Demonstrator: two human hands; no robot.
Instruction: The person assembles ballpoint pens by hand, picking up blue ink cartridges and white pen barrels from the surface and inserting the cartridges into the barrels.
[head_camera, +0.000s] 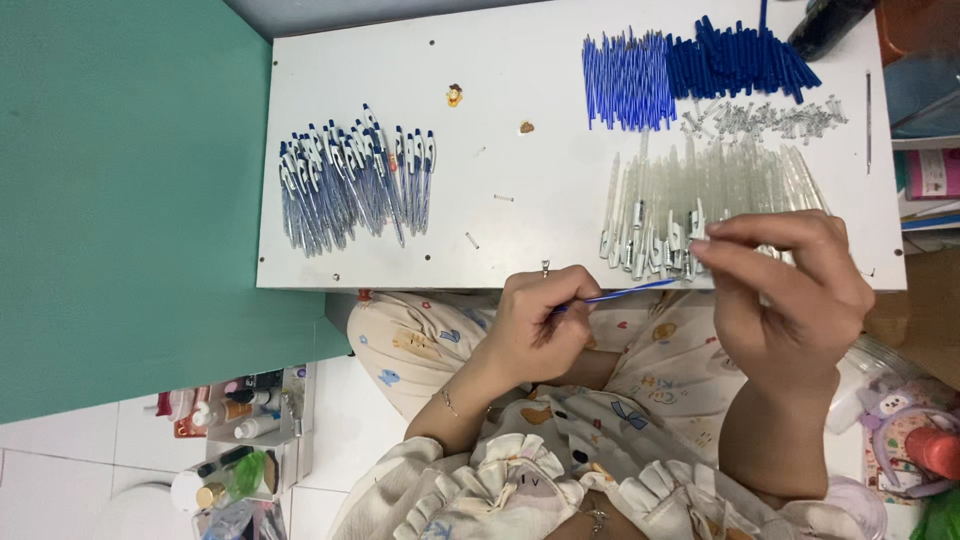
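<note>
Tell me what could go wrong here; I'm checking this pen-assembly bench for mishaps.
1. The left hand holds the thin blue refill by one end, leaving the rest unsupported; it might bend or miss the clear barrel at the right hand.
2. The right hand works just above the pile of clear barrels near the white table's front edge; a nudge could knock some off.
3. The small springs lie loose and could scatter.

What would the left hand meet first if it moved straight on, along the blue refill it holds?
Probably the right hand: the left hand points its blue refill at the right fingertips, though depth is unclear.
</note>
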